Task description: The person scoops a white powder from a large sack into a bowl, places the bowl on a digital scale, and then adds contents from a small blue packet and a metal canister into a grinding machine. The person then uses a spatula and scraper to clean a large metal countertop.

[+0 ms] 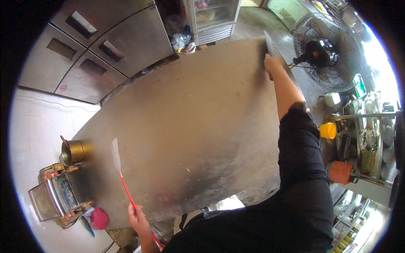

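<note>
My left hand [138, 218], low in the view, grips the thin red handle of a fly swatter [116, 155], whose pale mesh head points up over the left part of a large brown worktable [190, 110]. At the table's far right corner my right hand [274, 63] is closed around the handle of a wide, flat blade [269, 42], perhaps a cleaver or a scraper; its exact kind cannot be told. The blade points away from me. A few small pale crumbs lie on the tabletop.
A roller machine [58, 196], a brass-coloured pot [74, 151] and a magenta cloth [99, 218] stand at the left. Steel cabinets [91, 50] and a glass-door fridge [215, 19] line the far side. Right of the table are a standing fan [327, 52] and a yellow container [327, 130].
</note>
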Motion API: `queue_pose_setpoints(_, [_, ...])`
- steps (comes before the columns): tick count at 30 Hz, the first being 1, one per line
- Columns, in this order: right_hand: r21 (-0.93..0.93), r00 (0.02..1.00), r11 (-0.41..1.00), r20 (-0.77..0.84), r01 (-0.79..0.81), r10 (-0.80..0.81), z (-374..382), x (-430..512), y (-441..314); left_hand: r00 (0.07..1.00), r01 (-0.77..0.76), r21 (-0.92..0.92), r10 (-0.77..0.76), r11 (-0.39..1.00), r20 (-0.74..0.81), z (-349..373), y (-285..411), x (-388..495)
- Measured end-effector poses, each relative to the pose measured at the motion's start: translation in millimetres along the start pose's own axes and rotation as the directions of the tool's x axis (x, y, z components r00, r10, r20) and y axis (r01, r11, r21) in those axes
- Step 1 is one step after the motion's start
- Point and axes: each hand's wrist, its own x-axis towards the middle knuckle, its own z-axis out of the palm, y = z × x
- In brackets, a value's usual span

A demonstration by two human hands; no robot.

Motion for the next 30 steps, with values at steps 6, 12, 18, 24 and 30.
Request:
queue_pose_setpoints(6, [-0.466, 0.872, 0.763, 0.043, 0.449, -0.487, 16.1, -63.8, 57.8, 0.996, 0.084, -0.114, -0.078, 0.990, 0.049, 16.6, 0.3, -0.5])
queue_pose_setpoints(12, [-0.557, 0.824, 0.699, -0.043, 0.449, -0.564, 2.7, -68.1, 66.7, 0.995, 0.020, -0.093, -0.011, 0.995, 0.099, 20.3, 8.1, 11.9])
queue_pose_setpoints(18, [-0.388, 0.855, 0.797, -0.041, 0.463, -0.517, 30.3, -134.2, 132.4, 0.989, -0.041, -0.165, 0.064, 0.985, 0.136, 26.2, 12.1, 18.5])
queue_pose_setpoints(24, [-0.241, 0.941, 0.970, -0.335, -0.042, -0.043, 17.8, -136.0, 189.3, 0.988, -0.003, -0.166, 0.029, 0.986, 0.153, 13.4, 8.0, 22.6])
queue_pose_setpoints(30, [-0.586, 0.931, 0.730, 0.145, 0.353, -0.334, 48.1, -257.5, 233.3, 0.976, 0.024, -0.203, 0.020, 0.979, 0.215, 21.2, -5.5, 27.3])
